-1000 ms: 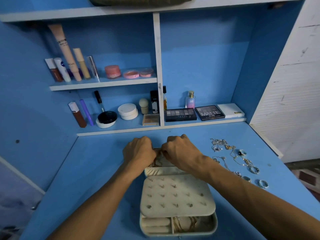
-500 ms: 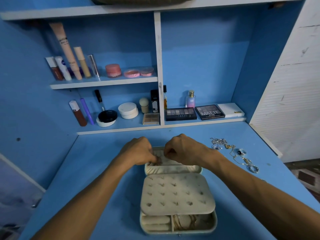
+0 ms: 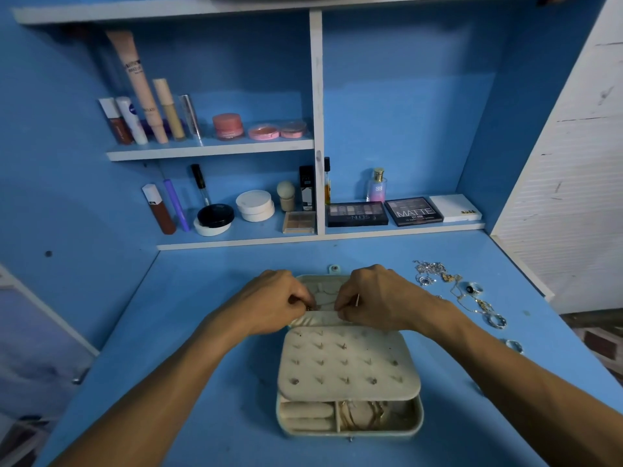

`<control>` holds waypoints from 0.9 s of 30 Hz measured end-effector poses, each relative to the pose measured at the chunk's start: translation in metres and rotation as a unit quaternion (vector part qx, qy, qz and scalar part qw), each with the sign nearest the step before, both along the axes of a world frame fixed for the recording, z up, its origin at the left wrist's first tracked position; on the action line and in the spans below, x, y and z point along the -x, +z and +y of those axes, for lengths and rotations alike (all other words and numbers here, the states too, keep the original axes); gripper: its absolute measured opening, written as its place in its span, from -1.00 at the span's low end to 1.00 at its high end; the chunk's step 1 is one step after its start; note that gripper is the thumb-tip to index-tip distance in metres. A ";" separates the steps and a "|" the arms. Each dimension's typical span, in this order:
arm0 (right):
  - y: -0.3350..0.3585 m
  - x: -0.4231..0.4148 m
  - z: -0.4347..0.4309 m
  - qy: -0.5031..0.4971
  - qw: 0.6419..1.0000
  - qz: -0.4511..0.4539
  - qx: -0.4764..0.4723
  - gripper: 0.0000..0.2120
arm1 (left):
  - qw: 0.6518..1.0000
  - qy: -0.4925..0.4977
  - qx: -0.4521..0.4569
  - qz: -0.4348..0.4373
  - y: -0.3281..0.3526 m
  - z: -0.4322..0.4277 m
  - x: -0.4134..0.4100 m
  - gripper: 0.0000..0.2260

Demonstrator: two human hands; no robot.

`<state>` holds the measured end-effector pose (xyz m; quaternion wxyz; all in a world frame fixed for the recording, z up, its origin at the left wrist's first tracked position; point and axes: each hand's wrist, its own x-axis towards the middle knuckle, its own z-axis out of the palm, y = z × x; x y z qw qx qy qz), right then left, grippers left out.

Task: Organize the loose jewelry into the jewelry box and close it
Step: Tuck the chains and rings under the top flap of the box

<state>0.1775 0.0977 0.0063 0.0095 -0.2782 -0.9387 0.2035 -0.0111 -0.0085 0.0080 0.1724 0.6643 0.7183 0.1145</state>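
Head view: left hand (image 3: 269, 306) and right hand (image 3: 381, 296), fingers (image 3: 344, 303) curled, pinch a chain (image 3: 325, 299), likely seating it in the jewelry box (image 3: 347, 433).

A blue desk (image 3: 188, 284) with white-edged shelves (image 3: 209, 151) stands beside a white slatted wall (image 3: 573, 197), dimly lit.
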 end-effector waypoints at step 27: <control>0.000 0.000 0.000 0.018 0.999 -0.005 0.037 -0.75 | 0.999 0.005 -0.052 0.016 -0.020 -0.008 0.002 -0.65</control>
